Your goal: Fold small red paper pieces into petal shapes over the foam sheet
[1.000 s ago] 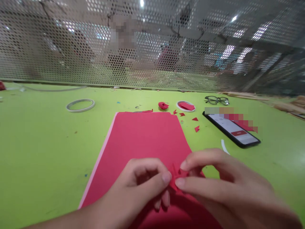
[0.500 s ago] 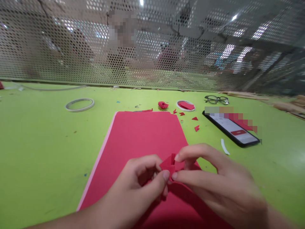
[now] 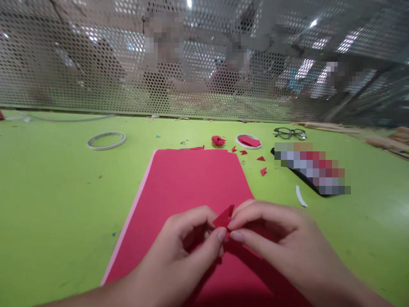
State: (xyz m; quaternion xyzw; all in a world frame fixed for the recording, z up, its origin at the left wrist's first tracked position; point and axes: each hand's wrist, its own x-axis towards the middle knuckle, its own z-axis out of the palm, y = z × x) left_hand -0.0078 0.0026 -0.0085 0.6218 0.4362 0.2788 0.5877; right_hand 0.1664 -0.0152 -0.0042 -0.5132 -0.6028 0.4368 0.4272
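Observation:
A small folded red paper piece (image 3: 224, 217) is pinched between my two hands, its pointed tip facing up. My left hand (image 3: 188, 243) grips its left and lower side between thumb and fingers. On the other side, my right hand (image 3: 271, 232) closes thumb and forefinger on the right edge of the same piece. Both hands are just above a stack of red paper sheets (image 3: 191, 179). Part of the folded paper is hidden behind the fingertips.
Beyond the stack lie a pleated red paper rosette (image 3: 218, 140), a white ring holding red paper (image 3: 248, 142) and small red folded triangles (image 3: 263, 171). Eyeglasses (image 3: 290, 133) and a phone (image 3: 300, 177) rest at right. A tape roll (image 3: 106, 140) is at left; a perforated screen (image 3: 191, 89) stands behind.
My right hand's fingers have drawn together onto the folded paper, where its forefinger was raised and apart from the thumb. The paper's right part has folded inward. My left hand is nearly still.

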